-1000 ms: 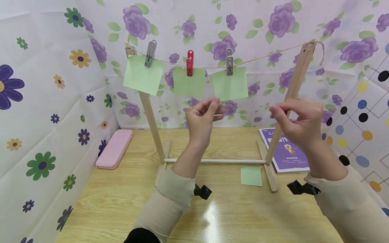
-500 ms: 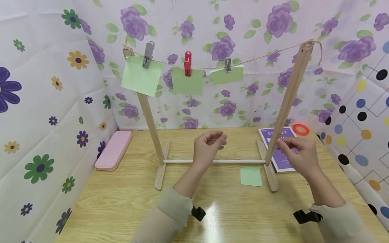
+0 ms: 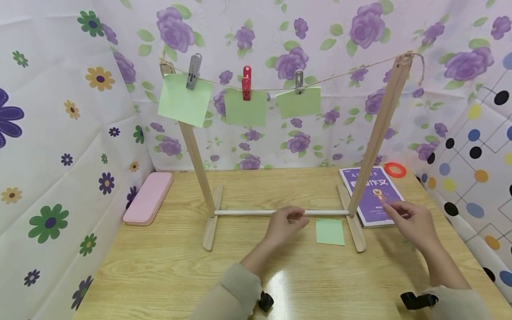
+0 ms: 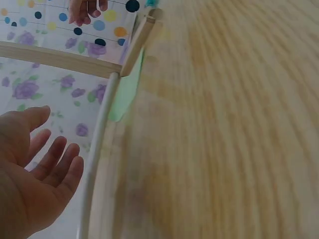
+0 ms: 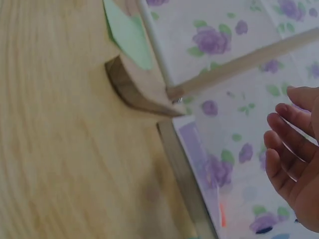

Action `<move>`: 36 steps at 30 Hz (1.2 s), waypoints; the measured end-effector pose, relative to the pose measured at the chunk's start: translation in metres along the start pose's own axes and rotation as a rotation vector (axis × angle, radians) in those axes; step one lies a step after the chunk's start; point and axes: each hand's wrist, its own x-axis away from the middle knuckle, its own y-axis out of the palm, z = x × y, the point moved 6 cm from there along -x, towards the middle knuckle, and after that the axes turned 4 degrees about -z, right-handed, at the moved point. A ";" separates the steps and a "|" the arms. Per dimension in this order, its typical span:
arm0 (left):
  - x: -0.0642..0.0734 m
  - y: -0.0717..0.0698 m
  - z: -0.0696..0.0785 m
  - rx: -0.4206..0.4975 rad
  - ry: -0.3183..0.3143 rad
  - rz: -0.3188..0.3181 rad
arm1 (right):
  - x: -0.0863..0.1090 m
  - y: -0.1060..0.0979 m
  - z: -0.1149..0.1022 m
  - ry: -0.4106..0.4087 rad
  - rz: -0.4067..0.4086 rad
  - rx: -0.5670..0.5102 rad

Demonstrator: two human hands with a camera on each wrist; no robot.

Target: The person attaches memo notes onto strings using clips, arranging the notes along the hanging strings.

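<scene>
My left hand (image 3: 285, 226) is low over the table beside the white crossbar (image 3: 244, 212), fingers loosely bent and holding nothing. To its right a green paper square (image 3: 330, 231) lies flat. Near the front corner of a purple book (image 3: 380, 215) hovers my right hand (image 3: 416, 223), also with nothing in its relaxed fingers. Above, a twine line (image 3: 348, 72) carries three green papers. A grey clip (image 3: 194, 71) holds the left paper (image 3: 186, 100), a red clip (image 3: 246, 83) the middle paper (image 3: 246, 109), and another grey clip (image 3: 299, 82) the right paper (image 3: 300, 103).
Wooden posts, left (image 3: 196, 164) and right (image 3: 378, 133), stand on wooden feet. A pink case (image 3: 148, 198) lies at the left, and a red ring (image 3: 395, 170) behind the book. A small teal thing (image 4: 151, 3) shows at the left wrist view's top edge. Patterned cloths surround the table.
Both hands have come down from below the line to just above the table. The right-hand hanging paper has swung and looks shorter now. The red ring has come into sight.
</scene>
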 end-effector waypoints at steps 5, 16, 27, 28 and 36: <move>-0.007 0.015 -0.011 -0.050 -0.047 -0.005 | 0.006 -0.001 0.035 0.117 -0.065 0.056; -0.018 0.052 -0.011 -0.537 0.036 -0.074 | 0.021 0.002 0.087 0.223 -0.226 0.132; -0.016 0.053 -0.016 -0.733 -0.043 -0.123 | 0.043 0.002 0.090 0.200 -0.511 0.162; -0.015 0.053 -0.016 -0.747 -0.048 -0.144 | 0.046 0.001 0.089 0.192 -0.521 0.161; -0.009 0.045 -0.018 -0.734 -0.076 -0.264 | 0.054 0.006 0.081 0.148 -0.528 0.203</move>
